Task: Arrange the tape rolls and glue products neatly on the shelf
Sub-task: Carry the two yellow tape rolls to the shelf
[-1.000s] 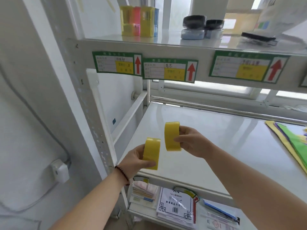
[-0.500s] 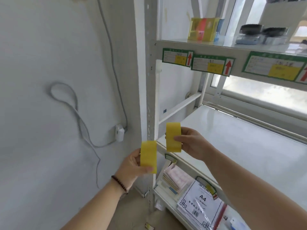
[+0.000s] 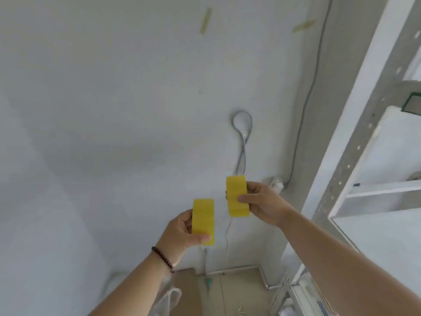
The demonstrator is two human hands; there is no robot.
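Observation:
I hold two yellow tape rolls edge-on in front of a white wall. My left hand (image 3: 181, 233) grips the lower yellow tape roll (image 3: 202, 221) between thumb and fingers. My right hand (image 3: 265, 205) grips the upper yellow tape roll (image 3: 237, 196), a little higher and to the right. The two rolls are apart, not touching. The white metal shelf (image 3: 373, 198) stands at the right edge of the view, with only its perforated post and one board showing.
A grey cable (image 3: 242, 142) loops down the wall behind the rolls to a small white box (image 3: 274, 182). Below are a brown floor (image 3: 237, 290), a white plastic bag (image 3: 169, 297) and the wall's corner.
The view has swung left, away from the shelf and onto the wall. Both hands keep their rolls and have moved left along with it, off the shelf board.

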